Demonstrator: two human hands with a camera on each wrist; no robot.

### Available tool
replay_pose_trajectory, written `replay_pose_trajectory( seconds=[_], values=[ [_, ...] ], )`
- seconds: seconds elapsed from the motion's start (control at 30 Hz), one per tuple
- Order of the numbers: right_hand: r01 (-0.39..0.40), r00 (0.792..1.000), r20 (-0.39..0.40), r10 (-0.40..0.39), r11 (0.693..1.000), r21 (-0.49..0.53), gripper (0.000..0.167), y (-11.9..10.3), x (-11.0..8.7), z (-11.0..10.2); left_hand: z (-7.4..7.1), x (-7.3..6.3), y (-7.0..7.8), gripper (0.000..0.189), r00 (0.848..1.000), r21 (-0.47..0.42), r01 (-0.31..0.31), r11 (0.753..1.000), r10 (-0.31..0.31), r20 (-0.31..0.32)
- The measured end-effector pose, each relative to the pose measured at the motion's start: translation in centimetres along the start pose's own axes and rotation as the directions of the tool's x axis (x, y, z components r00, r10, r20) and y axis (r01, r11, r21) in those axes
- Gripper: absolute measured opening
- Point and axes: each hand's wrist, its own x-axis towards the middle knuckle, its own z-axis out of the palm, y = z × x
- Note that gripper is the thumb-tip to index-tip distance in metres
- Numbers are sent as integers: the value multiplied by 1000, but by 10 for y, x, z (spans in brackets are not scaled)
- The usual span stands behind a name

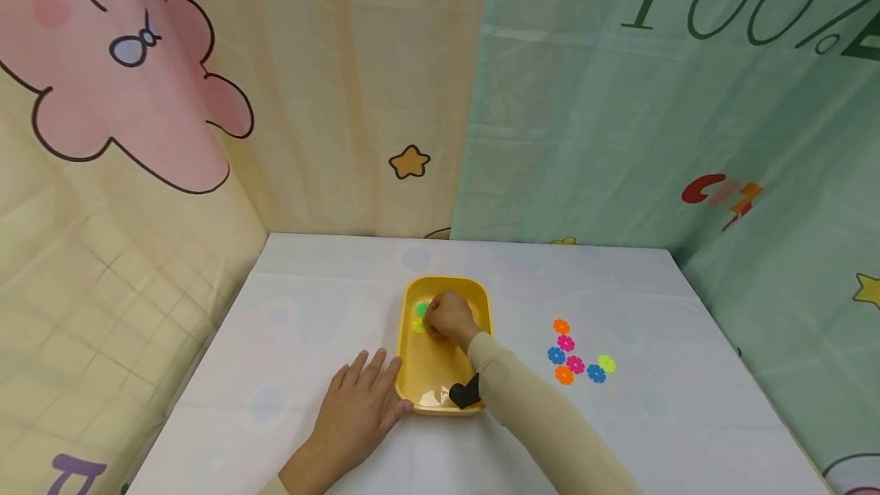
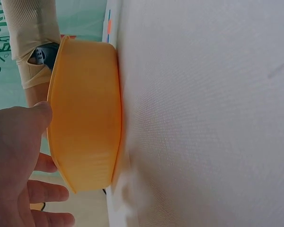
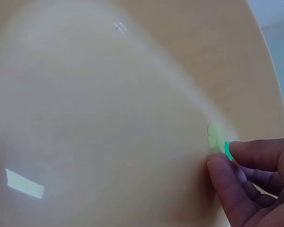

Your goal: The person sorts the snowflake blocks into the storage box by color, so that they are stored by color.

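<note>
Seven flower-shaped pieces (image 1: 575,364) are laid right of the yellow tray (image 1: 426,373). Its rim is touched by the left hand (image 1: 354,415), fingers spread. Inside, a green piece (image 1: 422,309) and yellow piece (image 1: 418,325) are seen at the bent fingers of the right hand (image 1: 450,315); pinching cannot be confirmed.

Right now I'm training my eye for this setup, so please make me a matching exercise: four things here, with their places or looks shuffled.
Column one:
1. Left hand
2. Right hand
3. Tray
4. Orange discs

Column two:
A. Yellow, with rounded corners
B. To the tray's right in the head view
C. At the tray's near left corner
D. Reaching inside the tray

Pairs: 1-C, 2-D, 3-A, 4-B.
</note>
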Motion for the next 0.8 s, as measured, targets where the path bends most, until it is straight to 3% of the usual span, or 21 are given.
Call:
replay_pose_trajectory(
  seconds=[0.17,0.4,0.6,0.8],
  values=[
    [-6,1000,10,6,999,34,3,0,-2,-7,-2,1,1,71,1000,-25,-3,1000,4,7],
    [-16,1000,25,13,991,129,4,-4,-9,-21,-2,1,2,68,999,-23,-50,998,50,12],
    [20,999,28,-28,968,250,5,-9,-23,-46,0,2,5,65,997,-22,-71,997,72,18],
    [39,999,-26,-32,952,304,9,-5,-33,-80,2,2,7,61,997,-6,-73,997,73,4]
  ],
)
